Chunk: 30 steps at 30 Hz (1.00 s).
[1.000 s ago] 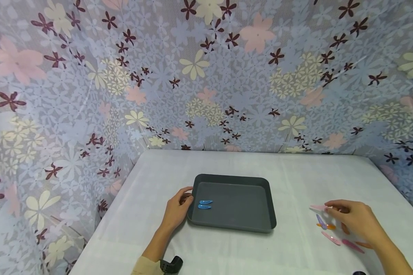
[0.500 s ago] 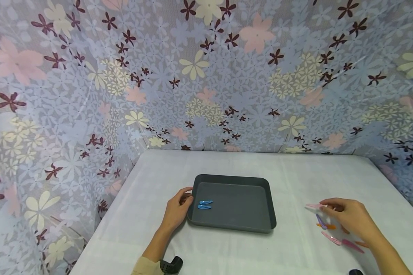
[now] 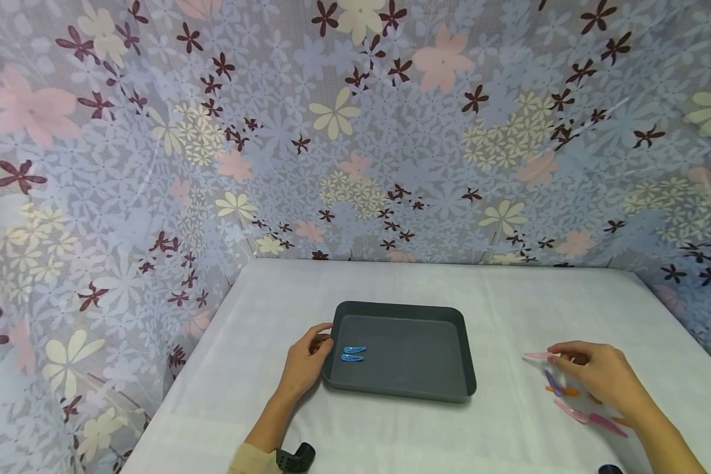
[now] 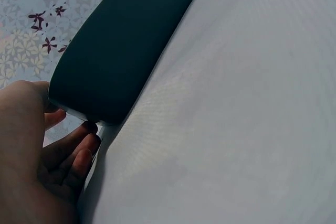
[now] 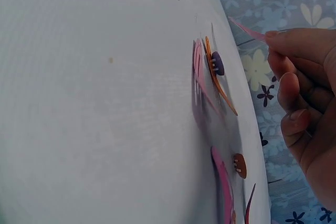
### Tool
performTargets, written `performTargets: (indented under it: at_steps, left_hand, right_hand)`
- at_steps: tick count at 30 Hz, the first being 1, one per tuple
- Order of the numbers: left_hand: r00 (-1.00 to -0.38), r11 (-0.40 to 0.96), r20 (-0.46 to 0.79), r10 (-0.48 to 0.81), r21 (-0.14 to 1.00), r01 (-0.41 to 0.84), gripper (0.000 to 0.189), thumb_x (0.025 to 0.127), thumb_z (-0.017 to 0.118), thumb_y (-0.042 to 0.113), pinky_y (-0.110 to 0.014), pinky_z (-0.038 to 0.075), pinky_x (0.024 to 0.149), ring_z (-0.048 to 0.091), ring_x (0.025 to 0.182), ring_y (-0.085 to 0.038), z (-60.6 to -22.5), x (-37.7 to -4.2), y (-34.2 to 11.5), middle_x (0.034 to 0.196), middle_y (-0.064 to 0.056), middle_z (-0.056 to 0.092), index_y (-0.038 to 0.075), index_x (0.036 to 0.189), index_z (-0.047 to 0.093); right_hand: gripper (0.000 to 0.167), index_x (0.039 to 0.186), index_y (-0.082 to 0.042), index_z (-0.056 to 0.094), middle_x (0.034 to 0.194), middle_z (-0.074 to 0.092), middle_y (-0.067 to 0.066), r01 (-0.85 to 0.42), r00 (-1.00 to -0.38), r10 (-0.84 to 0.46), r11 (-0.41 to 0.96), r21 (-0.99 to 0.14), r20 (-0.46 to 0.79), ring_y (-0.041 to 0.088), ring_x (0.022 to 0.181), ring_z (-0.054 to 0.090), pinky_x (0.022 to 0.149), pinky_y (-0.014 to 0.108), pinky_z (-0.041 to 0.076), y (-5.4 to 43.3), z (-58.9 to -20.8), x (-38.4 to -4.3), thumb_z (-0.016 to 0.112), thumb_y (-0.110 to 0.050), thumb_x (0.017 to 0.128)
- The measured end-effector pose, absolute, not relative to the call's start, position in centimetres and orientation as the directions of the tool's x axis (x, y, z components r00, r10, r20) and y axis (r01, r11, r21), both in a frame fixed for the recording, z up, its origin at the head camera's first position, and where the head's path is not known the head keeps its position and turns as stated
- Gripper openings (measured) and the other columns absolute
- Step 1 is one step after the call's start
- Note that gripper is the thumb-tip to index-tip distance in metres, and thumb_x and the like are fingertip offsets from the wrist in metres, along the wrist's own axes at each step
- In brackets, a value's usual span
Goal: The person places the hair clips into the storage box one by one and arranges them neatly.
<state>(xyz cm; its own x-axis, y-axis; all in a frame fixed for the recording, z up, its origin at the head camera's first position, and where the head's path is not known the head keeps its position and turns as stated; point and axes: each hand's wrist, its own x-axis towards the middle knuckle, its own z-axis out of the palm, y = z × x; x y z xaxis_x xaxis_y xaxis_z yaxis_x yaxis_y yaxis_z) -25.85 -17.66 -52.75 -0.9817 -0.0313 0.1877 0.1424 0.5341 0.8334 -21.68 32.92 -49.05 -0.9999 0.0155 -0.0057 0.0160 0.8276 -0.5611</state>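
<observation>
In the head view, my right hand (image 3: 595, 372) pinches a pale pink snap hair clip (image 3: 535, 355) between thumb and forefinger, its narrow end pointing left. The right wrist view shows the same clip (image 5: 245, 29) sticking out from the fingertips, the other fingers curled loosely below. My left hand (image 3: 305, 357) grips the left side of a dark grey rectangular tray (image 3: 399, 394), fingers and thumb at its wall. In the left wrist view, fingertips (image 4: 90, 127) meet the tray's end (image 4: 115, 51). Two blue hair clips (image 3: 353, 349) lie side by side inside the tray's left part.
Near the right hand lie more hair clips: a purple one (image 3: 552, 382) crossing an orange one (image 3: 564, 391), a light pink one (image 3: 570, 412) and a deep pink one (image 3: 607, 424). Others are partly hidden by the hand. White cloth (image 3: 426, 438) covers the table; a floral curtain (image 3: 391, 131) hangs behind.
The right hand has shifted slightly left with the pale pink clip, away from the other clips. The left hand and tray have stayed in place.
</observation>
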Motion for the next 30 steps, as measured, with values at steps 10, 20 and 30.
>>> performTargets:
  at_steps: [10, 20, 30]
  left_hand:
    - [-0.981, 0.541, 0.192, -0.026, 0.828, 0.148, 0.034, 0.092, 0.057, 0.031, -0.029, 0.046, 0.081, 0.060, 0.089, -0.010, -52.8, -25.8, -17.6, 0.109, 0.003, 0.070, 0.031, 0.126, 0.058]
    - [-0.981, 0.540, 0.190, -0.038, 0.830, 0.140, 0.034, 0.092, 0.057, 0.031, -0.031, 0.046, 0.083, 0.060, 0.091, -0.009, -52.9, -25.9, -17.7, 0.109, 0.005, 0.069, 0.034, 0.125, 0.058]
    - [-0.983, 0.533, 0.180, -0.038, 0.836, 0.133, 0.033, 0.092, 0.057, 0.030, -0.032, 0.046, 0.084, 0.060, 0.091, -0.010, -52.8, -25.9, -17.6, 0.109, 0.004, 0.069, 0.034, 0.125, 0.058]
  right_hand:
    - [0.055, 0.117, -0.012, 0.065, 0.088, 0.067, 0.004, 0.019, -1.000, 0.021, 0.834, -0.552, -0.002, 0.011, 0.047, 0.046, 0.042, 0.031, 0.039, 32.5, -48.7, -21.7, 0.058, -0.057, 0.085]
    - [0.052, 0.113, -0.017, 0.068, 0.088, 0.067, 0.000, -0.039, -0.998, -0.012, 0.848, -0.528, 0.054, 0.004, 0.069, 0.053, 0.054, 0.027, 0.040, 32.0, -48.6, -22.0, 0.058, -0.059, 0.084]
    - [0.047, 0.110, -0.018, 0.069, 0.084, 0.066, -0.001, -0.053, -0.997, -0.012, 0.847, -0.528, 0.081, 0.003, 0.067, 0.052, 0.052, 0.025, 0.039, 31.8, -48.8, -22.1, 0.060, -0.057, 0.084]
